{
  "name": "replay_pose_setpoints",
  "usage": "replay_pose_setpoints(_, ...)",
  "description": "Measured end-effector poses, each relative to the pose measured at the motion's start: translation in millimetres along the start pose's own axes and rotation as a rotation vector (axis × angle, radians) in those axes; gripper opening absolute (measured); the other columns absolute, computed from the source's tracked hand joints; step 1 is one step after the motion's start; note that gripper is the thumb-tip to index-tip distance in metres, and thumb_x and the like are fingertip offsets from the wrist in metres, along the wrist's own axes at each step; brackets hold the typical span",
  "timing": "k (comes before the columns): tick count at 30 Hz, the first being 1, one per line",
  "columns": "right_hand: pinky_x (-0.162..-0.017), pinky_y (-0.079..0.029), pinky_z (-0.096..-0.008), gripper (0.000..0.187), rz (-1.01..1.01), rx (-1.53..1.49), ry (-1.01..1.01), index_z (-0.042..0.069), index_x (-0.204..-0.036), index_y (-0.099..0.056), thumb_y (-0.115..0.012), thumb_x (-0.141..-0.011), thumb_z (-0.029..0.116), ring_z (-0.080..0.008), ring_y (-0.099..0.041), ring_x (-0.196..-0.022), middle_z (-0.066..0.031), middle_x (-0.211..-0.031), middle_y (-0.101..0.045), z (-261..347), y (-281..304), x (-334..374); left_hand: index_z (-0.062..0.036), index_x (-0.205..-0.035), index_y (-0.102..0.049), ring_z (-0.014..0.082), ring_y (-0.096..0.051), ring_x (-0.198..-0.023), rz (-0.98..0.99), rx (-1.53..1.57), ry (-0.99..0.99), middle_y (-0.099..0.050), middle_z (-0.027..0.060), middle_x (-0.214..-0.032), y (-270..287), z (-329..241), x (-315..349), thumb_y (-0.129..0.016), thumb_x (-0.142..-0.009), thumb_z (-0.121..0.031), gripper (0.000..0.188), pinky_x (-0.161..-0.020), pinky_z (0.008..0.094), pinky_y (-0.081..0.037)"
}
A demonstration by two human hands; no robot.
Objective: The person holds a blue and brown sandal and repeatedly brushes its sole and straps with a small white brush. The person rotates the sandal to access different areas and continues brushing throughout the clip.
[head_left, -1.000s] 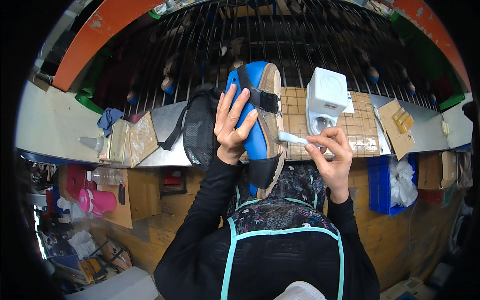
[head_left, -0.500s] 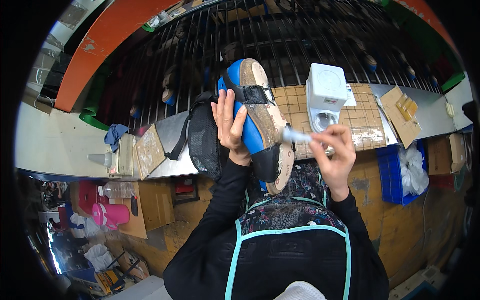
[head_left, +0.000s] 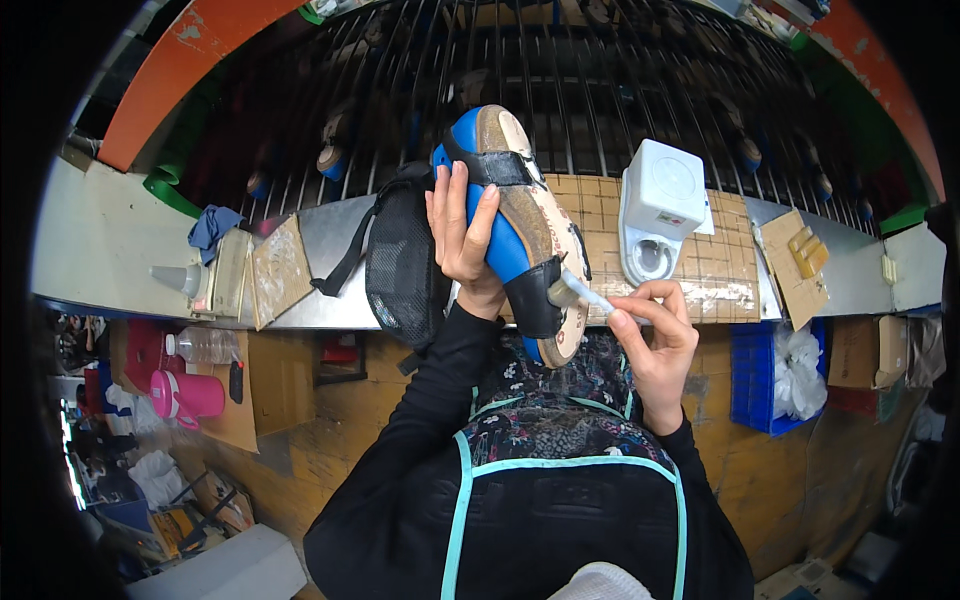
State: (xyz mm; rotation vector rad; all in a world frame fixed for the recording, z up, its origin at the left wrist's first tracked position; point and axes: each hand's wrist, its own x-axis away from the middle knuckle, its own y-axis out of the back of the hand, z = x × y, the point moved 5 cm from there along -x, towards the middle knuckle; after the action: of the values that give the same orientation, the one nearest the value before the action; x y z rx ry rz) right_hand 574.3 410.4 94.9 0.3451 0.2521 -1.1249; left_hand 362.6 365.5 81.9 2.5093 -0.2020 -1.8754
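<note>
My left hand [head_left: 466,232] is closed round a blue shoe last [head_left: 506,250], with black straps fitted over it. Its tan insole [head_left: 548,228] faces up and toward the right, with the toe or heel end tipped toward my lap. A brush [head_left: 585,290] with a pale handle is pinched in my right hand [head_left: 657,345]. The brush tip touches the insole's edge by the lower black strap [head_left: 534,300]. Just left of my left hand lies a black mesh piece with a strap [head_left: 400,265]. Beyond my right hand stands a white dispenser [head_left: 660,190] with a round cup at its near end.
Metal conveyor rods [head_left: 560,100] run beyond the bench, carrying several blue lasts. Cardboard [head_left: 590,215] covers the bench's middle. To the right are yellow blocks [head_left: 808,250] and a low blue crate [head_left: 755,375]. A blue cloth [head_left: 214,230] and a pink jug [head_left: 190,395] are at left.
The brush has moved down and slightly left along the insole toward the lower strap, and its blur is gone. My left hand keeps its hold. The whole view has shifted a little.
</note>
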Motion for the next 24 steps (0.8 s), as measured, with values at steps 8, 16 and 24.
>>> replay_pose_setpoints(8, -0.060, -0.042, -0.0224, 0.016, -0.116, 0.192, 0.153, 0.002, -0.094, -0.074, -0.076, -0.078, 0.003, -0.0097, -0.051, -0.069, -0.0046, -0.093, -0.053, 3, -3, -16, -0.0173, -0.117, -0.063, 0.0424, -0.052, -0.124, 0.018, 0.013, 0.003, -0.057, 0.0195, -0.132, -1, 6, 2, -0.068, -0.085, -0.028, 0.034, -0.104, 0.0580, -0.035)
replay_pose_setpoints(16, -0.062, -0.043, -0.0224, 0.018, -0.070, 0.145, 0.216, 0.001, -0.095, -0.074, -0.076, -0.077, 0.001, -0.0104, -0.052, -0.073, -0.0048, -0.093, -0.054, 0, -1, -16, -0.0187, -0.121, -0.065, 0.0413, -0.050, -0.126, 0.130, -0.011, 0.095, -0.056, 0.0173, -0.134, -6, 10, -4, -0.068, -0.081, -0.025, 0.040, -0.105, 0.0564, -0.035)
replay_pose_setpoints(24, -0.061, -0.044, -0.0213, 0.018, -0.074, 0.116, 0.238, 0.000, -0.095, -0.073, -0.076, -0.077, -0.001, -0.0093, -0.052, -0.071, -0.0048, -0.092, -0.054, -1, 4, -14, -0.0202, -0.121, -0.065, 0.0377, -0.052, -0.124, 0.199, -0.047, 0.167, -0.057, 0.0130, -0.134, -14, 12, -9, -0.072, -0.075, -0.018, 0.047, -0.106, 0.0534, -0.035)
